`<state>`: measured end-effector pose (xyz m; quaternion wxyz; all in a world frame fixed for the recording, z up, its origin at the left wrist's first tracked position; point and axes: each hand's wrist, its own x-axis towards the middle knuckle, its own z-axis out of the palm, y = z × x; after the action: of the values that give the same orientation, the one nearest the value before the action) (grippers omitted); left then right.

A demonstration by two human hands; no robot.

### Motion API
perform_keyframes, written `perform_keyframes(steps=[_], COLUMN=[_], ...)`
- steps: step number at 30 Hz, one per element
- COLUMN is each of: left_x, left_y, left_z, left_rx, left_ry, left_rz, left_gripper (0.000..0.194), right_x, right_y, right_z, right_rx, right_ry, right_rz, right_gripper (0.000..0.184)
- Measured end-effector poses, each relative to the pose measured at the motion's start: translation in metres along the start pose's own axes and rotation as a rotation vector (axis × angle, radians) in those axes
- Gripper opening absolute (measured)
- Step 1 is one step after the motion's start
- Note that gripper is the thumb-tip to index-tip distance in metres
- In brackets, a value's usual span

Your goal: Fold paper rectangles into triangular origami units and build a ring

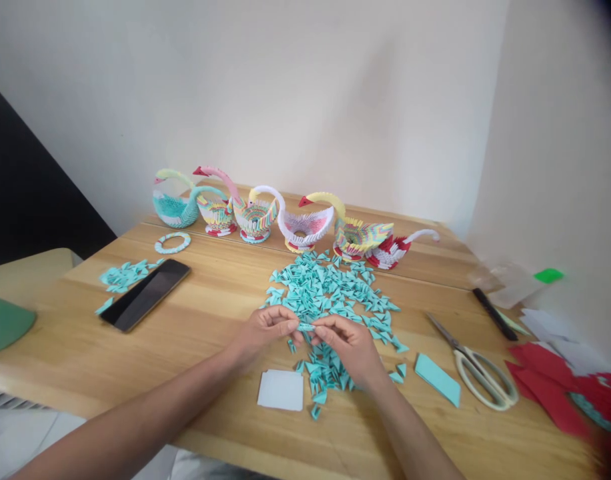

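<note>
Our L hand (276,325) & R hand (349,343) both pinch a small teal paper pc (306,327) — over the teal pile (310,287), btwn the bench's (220,293) L & R edges; swans (318,225) nr back edge.

On the table, 6 paper swans (316,227) stand alongside 1 ring (172,251), 1 phone (146,295), 1 pair of scissors (458,349), 1 black tool (494,313) and 1 green cap (548,275). The folded teal pieces (313,287), too many to count, form 2 main groups. The overlapping red sheets (548,395) defy counting too.
</note>
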<state>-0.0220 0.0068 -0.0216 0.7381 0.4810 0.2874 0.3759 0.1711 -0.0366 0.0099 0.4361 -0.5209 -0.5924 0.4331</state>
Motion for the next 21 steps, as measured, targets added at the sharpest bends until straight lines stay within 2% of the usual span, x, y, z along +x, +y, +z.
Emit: perform_keyframes(steps=[5, 9, 16, 21], left_x=[-0.0012, -0.0007, 0.0029, -0.0019], left_y=[-0.0052, -0.0068, -0.0040, -0.0026], left_z=[0.0010, 0.0022, -0.0020, -0.0044], left_rx=[-0.055, -0.067, 0.032, -0.031], left_ry=[-0.037, -0.047, -0.032, -0.078], left_rz=[0.046, 0.056, 0.075, 0.058], left_gripper=[0.027, 0.029, 0.028, 0.022], right_x=[0.0008, 0.0016, 0.0048, 0.0031], right_y=[0.0033, 0.0071, 0.0083, 0.0099], right_z=[0.0009, 0.0014, -0.0012, -0.0004], right_rx=[0.312, 0.473, 0.365, 0.360], right_ry=[-0.092, -0.137, -0.096, -0.095], right_rz=[0.206, 0.272, 0.229, 0.220], right_gripper=[0.027, 0.030, 0.028, 0.027])
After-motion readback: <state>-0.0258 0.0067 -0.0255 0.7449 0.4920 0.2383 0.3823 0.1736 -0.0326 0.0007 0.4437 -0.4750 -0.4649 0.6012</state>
